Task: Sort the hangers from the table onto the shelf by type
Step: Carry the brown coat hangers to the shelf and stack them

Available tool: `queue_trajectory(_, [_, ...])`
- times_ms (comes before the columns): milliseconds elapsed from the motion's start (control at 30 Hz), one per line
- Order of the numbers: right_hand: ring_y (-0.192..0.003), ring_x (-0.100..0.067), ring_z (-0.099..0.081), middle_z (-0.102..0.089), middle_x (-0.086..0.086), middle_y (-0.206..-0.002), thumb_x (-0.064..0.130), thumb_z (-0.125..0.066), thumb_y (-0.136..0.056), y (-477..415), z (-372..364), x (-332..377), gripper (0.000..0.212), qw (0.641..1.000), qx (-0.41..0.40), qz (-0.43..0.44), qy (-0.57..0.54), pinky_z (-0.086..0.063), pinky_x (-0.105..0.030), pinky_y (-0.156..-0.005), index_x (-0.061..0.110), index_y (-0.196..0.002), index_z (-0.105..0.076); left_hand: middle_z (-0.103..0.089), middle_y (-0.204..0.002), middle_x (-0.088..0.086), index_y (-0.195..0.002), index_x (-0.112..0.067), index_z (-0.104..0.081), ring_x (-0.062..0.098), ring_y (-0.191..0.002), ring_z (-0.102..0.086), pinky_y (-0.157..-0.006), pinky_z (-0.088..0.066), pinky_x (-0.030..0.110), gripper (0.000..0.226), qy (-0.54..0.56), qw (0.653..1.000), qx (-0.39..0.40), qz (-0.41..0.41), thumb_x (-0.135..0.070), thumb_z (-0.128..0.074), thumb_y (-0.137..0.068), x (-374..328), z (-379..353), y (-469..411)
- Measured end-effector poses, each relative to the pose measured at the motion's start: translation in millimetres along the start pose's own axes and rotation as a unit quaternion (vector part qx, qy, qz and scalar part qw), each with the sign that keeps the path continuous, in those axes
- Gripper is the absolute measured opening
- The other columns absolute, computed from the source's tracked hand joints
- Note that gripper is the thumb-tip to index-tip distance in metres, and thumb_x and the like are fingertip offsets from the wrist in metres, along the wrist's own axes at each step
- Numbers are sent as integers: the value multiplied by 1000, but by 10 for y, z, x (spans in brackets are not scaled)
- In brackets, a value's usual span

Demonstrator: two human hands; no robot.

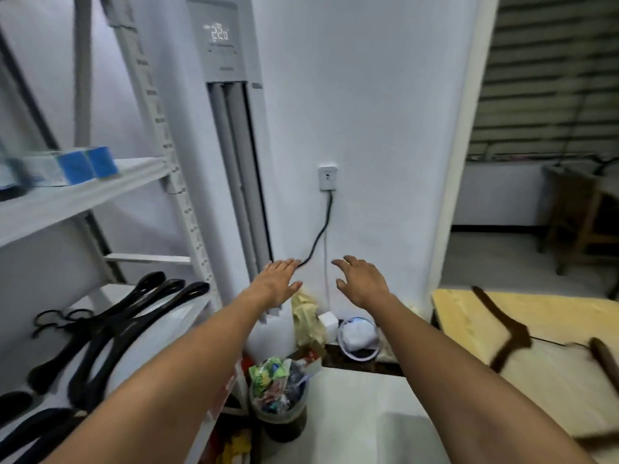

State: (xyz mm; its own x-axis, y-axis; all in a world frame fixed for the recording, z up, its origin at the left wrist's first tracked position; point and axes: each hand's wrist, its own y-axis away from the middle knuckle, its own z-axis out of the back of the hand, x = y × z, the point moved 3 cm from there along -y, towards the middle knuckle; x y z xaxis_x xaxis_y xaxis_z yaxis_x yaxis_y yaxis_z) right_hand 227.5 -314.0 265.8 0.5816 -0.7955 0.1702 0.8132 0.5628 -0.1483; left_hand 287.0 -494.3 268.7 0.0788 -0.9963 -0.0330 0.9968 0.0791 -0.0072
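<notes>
1. Both hands are empty right now. The left hand [279, 279] and right hand [363, 283] are stretched out ahead, fingers loose and spread, gripping nothing, with a small gap between them.
2. Progress looks partway to me. A row of black plastic hangers [117, 329] already lies side by side on the lower level of the white metal shelf [83, 195], down and left of the left hand. There are more dark shapes at the far bottom left, too blurry to call.
3. What's left: a brown wooden hanger [502, 336] lies on the table [469, 313], down and right of the right hand. Another brown piece [603, 360] sits further right and is probably a hanger too, but it's smeared.
4. Surfaces: the table has a pale wood top. Up and left of the left hand, the shelf's upper board holds blue-and-white boxes [77, 165].
5. Room: a white standing air conditioner [231, 128] just beyond the left hand reads 22. A wall socket [327, 177] sits above the gap between the hands, with a black cable [318, 236] dropping from it. A stuffed trash bin [278, 396] is on the floor below both hands.
</notes>
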Motion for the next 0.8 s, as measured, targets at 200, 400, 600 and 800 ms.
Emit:
queue_trajectory(200, [-134,-26,-38,-31,-6,-153,28,-40,-98,387,117,-935,50,996,-14,-82,14,-30,-38,-108,26,-147,-32,-13,-159,2,-152,-19,-9,21,-146,-14,-121,-7,35,59,3,995,7,-94,-41,-30,-101,-1032,-136,-481])
queue_trajectory(400, [-131,-27,-41,-36,-6,-149,28,-40,-99,910,124,-1778,47,984,-7,-174,28,-32,-39,-105,30,-145,-35,-13,-159,3,-152,-17,-10,22,-146,-15,-120,-8,35,59,-5,985,26,-171,-40,-29,-101,-1891,-331,-799])
queue_trajectory(600, [-130,-27,-41,-38,-5,-147,30,-42,-97,1334,110,-2441,45,969,4,-246,21,-33,-40,-105,31,-142,-39,-12,-160,3,-152,-18,-9,22,-146,-13,-121,-7,37,58,-5,971,49,-235,-39,-28,-102,-2642,-569,-980])
queue_trajectory(800, [-126,-26,-45,-43,-5,-143,28,-43,-97,1552,73,-2816,47,956,-3,-290,32,-34,-39,-103,27,-143,-37,-17,-159,4,-151,-18,-13,22,-146,-15,-121,-7,37,57,3,958,51,-281,-40,-30,-101,-3126,-726,-1184])
